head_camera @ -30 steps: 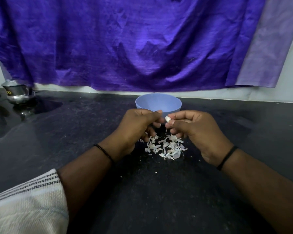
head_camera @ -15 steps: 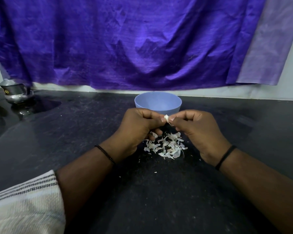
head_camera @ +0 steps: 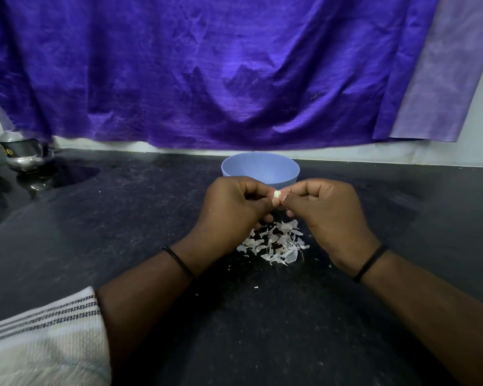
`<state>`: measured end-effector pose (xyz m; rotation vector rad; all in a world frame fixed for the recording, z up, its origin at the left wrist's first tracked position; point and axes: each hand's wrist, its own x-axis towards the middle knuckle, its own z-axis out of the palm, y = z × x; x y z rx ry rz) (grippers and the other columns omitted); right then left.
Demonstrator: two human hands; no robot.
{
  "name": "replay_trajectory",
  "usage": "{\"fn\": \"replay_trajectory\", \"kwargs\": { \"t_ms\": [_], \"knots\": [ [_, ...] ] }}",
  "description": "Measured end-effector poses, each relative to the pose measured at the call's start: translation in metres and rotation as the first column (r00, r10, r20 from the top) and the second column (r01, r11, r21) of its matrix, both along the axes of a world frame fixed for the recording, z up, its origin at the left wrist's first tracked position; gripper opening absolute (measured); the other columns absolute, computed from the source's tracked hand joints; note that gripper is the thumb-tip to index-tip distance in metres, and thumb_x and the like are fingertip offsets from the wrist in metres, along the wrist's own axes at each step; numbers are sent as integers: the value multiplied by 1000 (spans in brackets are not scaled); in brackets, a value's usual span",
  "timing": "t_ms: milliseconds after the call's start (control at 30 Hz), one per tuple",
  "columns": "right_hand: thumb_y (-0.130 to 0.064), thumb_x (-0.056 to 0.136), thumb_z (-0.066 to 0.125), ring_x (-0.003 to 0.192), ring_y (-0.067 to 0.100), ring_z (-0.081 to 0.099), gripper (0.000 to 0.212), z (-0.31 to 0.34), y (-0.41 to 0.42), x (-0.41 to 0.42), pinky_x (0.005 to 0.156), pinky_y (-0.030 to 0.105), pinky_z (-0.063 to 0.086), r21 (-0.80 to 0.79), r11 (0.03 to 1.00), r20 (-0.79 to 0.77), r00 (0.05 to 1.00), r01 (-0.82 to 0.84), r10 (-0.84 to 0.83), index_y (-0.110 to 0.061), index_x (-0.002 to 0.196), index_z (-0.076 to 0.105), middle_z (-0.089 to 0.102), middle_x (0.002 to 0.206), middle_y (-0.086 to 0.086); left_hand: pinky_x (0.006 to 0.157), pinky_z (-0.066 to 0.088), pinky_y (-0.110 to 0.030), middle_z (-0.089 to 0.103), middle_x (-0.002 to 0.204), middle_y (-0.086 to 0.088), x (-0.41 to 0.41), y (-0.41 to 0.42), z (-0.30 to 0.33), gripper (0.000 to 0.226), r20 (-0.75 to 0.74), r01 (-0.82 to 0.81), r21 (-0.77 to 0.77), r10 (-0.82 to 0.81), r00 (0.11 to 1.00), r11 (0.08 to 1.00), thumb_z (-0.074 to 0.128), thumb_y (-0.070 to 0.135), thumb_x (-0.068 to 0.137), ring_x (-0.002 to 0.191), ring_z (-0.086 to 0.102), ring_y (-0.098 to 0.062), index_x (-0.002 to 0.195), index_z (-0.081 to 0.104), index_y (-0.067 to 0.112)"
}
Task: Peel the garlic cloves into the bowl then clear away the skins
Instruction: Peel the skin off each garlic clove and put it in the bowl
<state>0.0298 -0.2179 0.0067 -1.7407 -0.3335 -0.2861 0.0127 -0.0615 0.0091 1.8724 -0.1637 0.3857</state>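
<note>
A small white garlic clove is pinched between the fingertips of my left hand and my right hand, which meet just in front of the light blue bowl. Both hands have their fingers curled round the clove, so most of it is hidden. Below the hands a heap of white garlic skins lies on the black countertop. The bowl's inside is hidden from this angle.
A steel pot stands at the far left of the counter. A purple cloth hangs on the wall behind the bowl. Tiny skin flakes are scattered nearer to me. A striped sleeve shows at bottom left.
My two hands have drawn together on the clove, the fingertips now touching around it. The skin heap and bowl have not moved.
</note>
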Motion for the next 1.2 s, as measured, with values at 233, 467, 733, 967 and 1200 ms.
{"fn": "replay_trajectory", "kwargs": {
  "t_ms": [233, 467, 733, 967, 1200],
  "knots": [
    [-9, 80, 77, 69, 26, 73, 4, 1, 0, 1, 70, 42, 61, -28, 999, 14, 1000, 27, -27, -13, 79, 76, 75, 70, 4, 53, 43, -8, 62, 55, 18, -3, -3, 2, 4, 188, -86, 255, 38, 981, 963, 77, 12, 82, 52, 58, 5, 84, 78, 16],
    [-11, 81, 75, 60, 16, 70, 9, -5, 4, 3, 54, 26, 53, -105, 992, 67, 995, 74, -67, -18, 76, 74, 73, 64, -2, 59, 50, -14, 63, 62, 15, 0, -5, -1, 5, 308, -167, 363, 51, 950, 917, 79, 15, 79, 61, 60, 2, 84, 78, 14],
    [-13, 82, 76, 57, 6, 66, 7, -5, 3, 4, 52, 17, 48, -97, 993, 57, 996, 68, -62, -17, 77, 74, 72, 65, -2, 60, 53, -16, 68, 63, 12, 4, -6, -2, 9, 232, -178, 248, 120, 965, 952, 71, 8, 84, 59, 65, 0, 82, 78, 14],
    [-19, 83, 73, 67, 18, 69, 5, -2, 0, 5, 65, 38, 59, -113, 994, 1, 1000, 10, -10, -16, 79, 72, 73, 72, 3, 60, 60, -32, 71, 61, -3, 0, -7, -3, 8, 54, -98, 56, 95, 994, 994, 72, 14, 87, 57, 70, -20, 79, 75, 15],
    [-21, 81, 69, 57, 14, 60, 11, 1, -8, 10, 58, 34, 51, -305, 951, -3, 999, 41, -44, -14, 72, 69, 69, 65, 0, 58, 57, -43, 71, 68, -15, 7, -6, -10, 12, -95, -77, -111, 66, 993, 991, 69, 10, 87, 62, 70, -35, 77, 71, 5]
  ]
}}
